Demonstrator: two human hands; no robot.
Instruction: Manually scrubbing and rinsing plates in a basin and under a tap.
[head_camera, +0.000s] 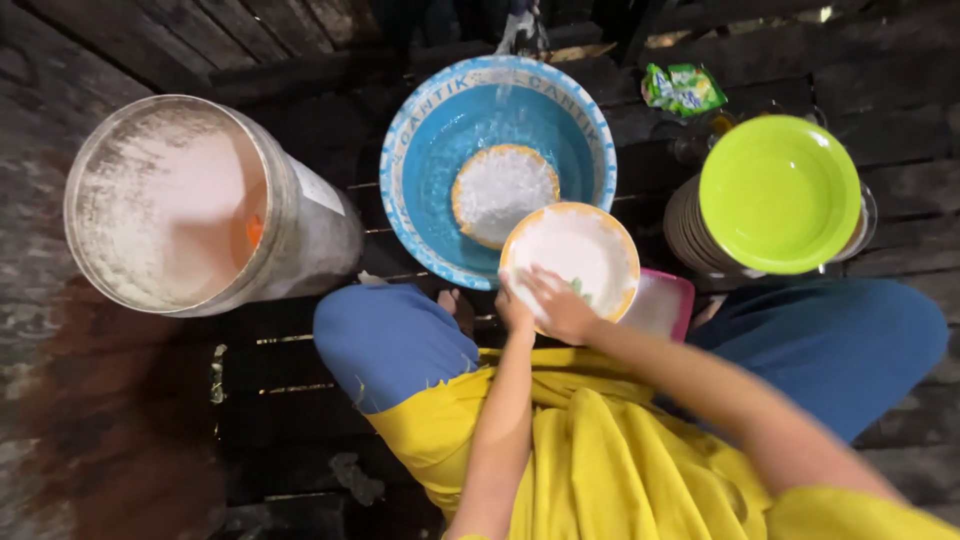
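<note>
My left hand (513, 308) grips the near rim of a white plate with a yellow edge (580, 245), held over the edge of a blue basin (425, 150). My right hand (562, 305) presses a small green scrubber against the plate's inner face, fingers curled on it. A stream of water falls into the basin, where a second yellow-rimmed plate (503, 190) lies covered in foam.
A large white bucket (175, 205) of soapy water stands at the left. At the right a lime green plate (780, 190) tops a stack of dishes. A pink container (662, 305) sits by my knee, a green sachet (685, 88) at the back. The floor is dark wooden slats.
</note>
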